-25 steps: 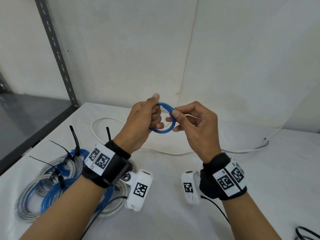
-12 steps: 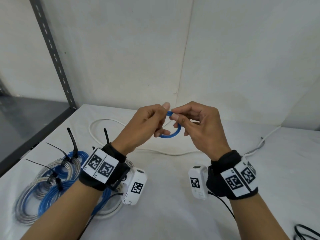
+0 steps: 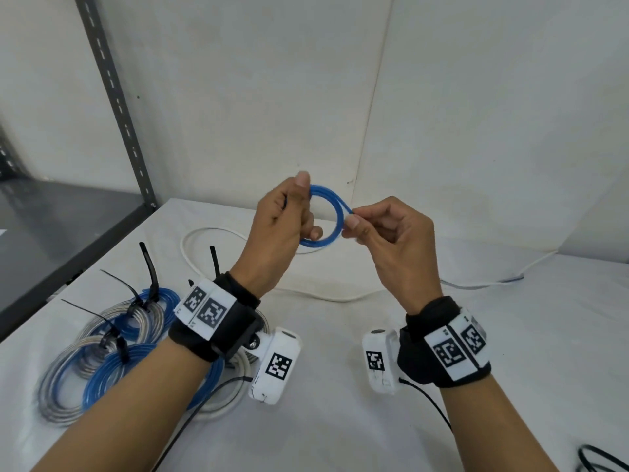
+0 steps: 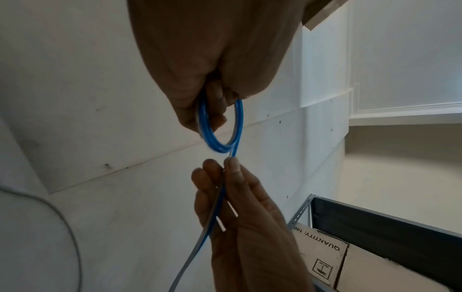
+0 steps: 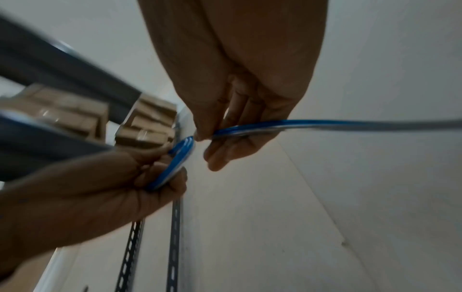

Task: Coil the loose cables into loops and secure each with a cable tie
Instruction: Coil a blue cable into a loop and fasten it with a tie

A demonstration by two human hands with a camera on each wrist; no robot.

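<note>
A blue cable (image 3: 332, 212) is wound into a small coil held up above the white table (image 3: 340, 420). My left hand (image 3: 289, 216) grips the coil's left side, thumb on top; the loop (image 4: 220, 128) hangs from its curled fingers in the left wrist view. My right hand (image 3: 371, 226) pinches the cable strand at the coil's right edge. The free length (image 5: 350, 124) runs out past that hand to the right in the right wrist view. A loose white cable (image 3: 211, 240) lies on the table behind my hands.
Several coiled blue and silver cables (image 3: 112, 356) bound with black cable ties (image 3: 149, 270) lie at the left. A grey metal shelf (image 3: 51, 226) with an upright post stands at far left. A black cable (image 3: 599, 459) curls at the bottom right corner.
Both hands rose slightly with the coil. My right hand moved from the coil's top to its right edge, and the loop now shows as a fuller ring.
</note>
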